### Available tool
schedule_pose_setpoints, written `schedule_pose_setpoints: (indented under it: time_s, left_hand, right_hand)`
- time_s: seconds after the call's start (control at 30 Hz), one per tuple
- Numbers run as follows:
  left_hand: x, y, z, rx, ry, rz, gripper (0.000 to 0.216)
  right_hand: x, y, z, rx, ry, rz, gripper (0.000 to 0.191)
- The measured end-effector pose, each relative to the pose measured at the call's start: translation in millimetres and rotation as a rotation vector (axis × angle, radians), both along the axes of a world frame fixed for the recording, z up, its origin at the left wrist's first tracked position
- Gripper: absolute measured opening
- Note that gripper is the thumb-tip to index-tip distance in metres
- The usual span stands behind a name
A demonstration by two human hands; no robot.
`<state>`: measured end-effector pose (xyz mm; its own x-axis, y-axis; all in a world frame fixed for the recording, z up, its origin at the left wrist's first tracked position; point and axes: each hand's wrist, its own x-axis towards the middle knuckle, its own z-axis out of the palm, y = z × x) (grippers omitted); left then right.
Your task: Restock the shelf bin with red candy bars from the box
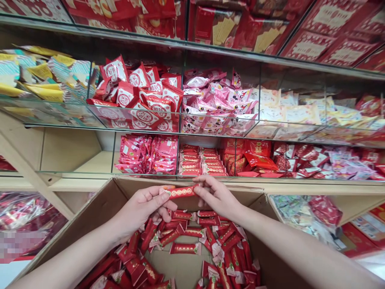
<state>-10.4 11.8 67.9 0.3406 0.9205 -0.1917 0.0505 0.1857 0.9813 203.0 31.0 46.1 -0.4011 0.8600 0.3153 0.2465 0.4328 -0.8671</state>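
My left hand (144, 206) and my right hand (217, 195) hold one long red candy bar (181, 192) level between them, each pinching one end. They hover over an open cardboard box (99, 208) whose bottom is scattered with several of the same red wrapped bars (185, 248). Just beyond the hands, a glass shelf compartment holds neat stacks of matching red bars (198, 161).
Glass-fronted shelves hold bins of wrapped sweets: yellow and teal packets (45, 76), red and white packets (138, 98), pink cartoon packets (215, 102), pale packets (297, 112), pink packs (147, 154). Red gift boxes (331, 36) fill the top shelf. Bagged sweets (313, 216) lie lower right.
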Motion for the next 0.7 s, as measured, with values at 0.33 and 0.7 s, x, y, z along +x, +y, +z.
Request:
schedule_pose_setpoints:
  time_s: [0.33, 0.7]
  left_hand:
    - [9, -8, 0.3, -0.121, -0.117, 0.017, 0.032]
    - [25, -13, -14.7, -0.017, 0.031, -0.172, 0.026]
  right_hand:
    - [12, 4, 5.8, 0.705, -0.366, -0.059, 0.022]
    - [15, 135, 30.8, 0.393, -0.863, -0.463, 0.021]
